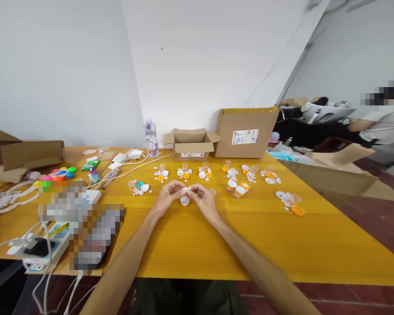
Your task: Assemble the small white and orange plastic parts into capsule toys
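Note:
My left hand [167, 195] and my right hand [202, 197] meet at the middle of the table, fingertips closed on a small white plastic part [185, 190]. Its exact kind is too small to make out. Just below the fingers a small clear cup with a white rim [184, 201] stands on the table. A clear cup [213, 192] is partly behind my right hand. Beyond the hands lie small groups of white gears, orange lids [186, 176] and clear cups. To the right stand several jars with white lids [239, 190].
An open cardboard box [192, 148], a larger closed box [246, 135] and a water bottle [151, 138] stand along the wall. At left are a power strip [61, 236], cables and a phone [100, 238]. A person in a white top [387, 124] sits at far right.

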Motion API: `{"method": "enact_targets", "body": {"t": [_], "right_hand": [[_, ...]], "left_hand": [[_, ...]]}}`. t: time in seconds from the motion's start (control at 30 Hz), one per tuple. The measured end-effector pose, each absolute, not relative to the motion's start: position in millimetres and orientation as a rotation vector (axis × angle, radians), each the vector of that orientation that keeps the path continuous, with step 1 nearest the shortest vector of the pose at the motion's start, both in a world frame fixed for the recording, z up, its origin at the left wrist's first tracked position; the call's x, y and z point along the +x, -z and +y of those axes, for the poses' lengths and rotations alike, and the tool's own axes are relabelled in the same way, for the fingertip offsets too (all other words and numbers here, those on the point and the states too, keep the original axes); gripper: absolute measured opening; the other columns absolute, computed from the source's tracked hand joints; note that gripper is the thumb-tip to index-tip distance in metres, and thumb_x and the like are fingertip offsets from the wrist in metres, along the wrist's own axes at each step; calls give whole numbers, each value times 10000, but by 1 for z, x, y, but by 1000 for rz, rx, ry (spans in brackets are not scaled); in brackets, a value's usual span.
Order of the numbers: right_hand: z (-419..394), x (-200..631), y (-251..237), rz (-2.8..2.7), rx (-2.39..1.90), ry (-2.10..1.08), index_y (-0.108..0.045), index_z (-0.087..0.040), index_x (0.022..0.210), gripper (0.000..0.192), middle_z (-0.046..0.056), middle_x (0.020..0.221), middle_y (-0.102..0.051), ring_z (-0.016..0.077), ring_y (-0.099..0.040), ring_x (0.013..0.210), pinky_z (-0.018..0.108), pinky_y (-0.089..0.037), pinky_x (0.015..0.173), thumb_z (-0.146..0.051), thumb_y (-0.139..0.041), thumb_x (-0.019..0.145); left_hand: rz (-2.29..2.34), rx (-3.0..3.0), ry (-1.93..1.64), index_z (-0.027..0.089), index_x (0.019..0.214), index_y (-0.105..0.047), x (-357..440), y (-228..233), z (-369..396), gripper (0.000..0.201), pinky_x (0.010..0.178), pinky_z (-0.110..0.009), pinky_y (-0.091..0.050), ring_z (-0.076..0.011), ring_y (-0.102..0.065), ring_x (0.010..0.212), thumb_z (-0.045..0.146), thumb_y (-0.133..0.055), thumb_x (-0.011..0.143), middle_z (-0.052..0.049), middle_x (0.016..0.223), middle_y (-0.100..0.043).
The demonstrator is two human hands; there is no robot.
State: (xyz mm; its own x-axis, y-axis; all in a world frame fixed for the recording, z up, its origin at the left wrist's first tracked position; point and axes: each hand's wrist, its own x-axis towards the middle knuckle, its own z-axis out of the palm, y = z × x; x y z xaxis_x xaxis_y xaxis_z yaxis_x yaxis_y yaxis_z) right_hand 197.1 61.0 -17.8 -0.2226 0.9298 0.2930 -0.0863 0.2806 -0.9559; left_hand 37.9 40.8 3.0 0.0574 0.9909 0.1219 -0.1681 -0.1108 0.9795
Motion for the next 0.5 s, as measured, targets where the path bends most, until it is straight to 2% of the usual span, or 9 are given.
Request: {"method": "enact_targets", "body": {"t": [0.17,0.37,0.5], "right_hand": [[62,197,21,-1478,-821,-1165,-660,-234,815,321,28,830,-717,215,-675,809,357,-572,770,-545,-717,757],[60,195,22,-1467,-824,-1089,-679,-249,968,332,43,945,-732,219,-684,919,353,-569,829,-521,-707,779],[58,196,19,-1481,-820,-1092,-698,-244,910,308,45,912,-733,227,-686,887,347,-578,771,-534,-667,811]], "left_hand": [[1000,1180,-1340,188,774,-690,38,-3,42,360,747,-277,-515,-165,-654,751,362,-915,553,-11,789,-719],[1009,1179,-1407,190,751,-697,37,-5,42,320,785,-297,-531,-176,-668,777,333,-908,558,-15,788,-729],[998,1180,-1402,189,747,-710,37,-4,41,278,787,-304,-528,-177,-672,770,299,-898,575,-23,790,-735]]}}
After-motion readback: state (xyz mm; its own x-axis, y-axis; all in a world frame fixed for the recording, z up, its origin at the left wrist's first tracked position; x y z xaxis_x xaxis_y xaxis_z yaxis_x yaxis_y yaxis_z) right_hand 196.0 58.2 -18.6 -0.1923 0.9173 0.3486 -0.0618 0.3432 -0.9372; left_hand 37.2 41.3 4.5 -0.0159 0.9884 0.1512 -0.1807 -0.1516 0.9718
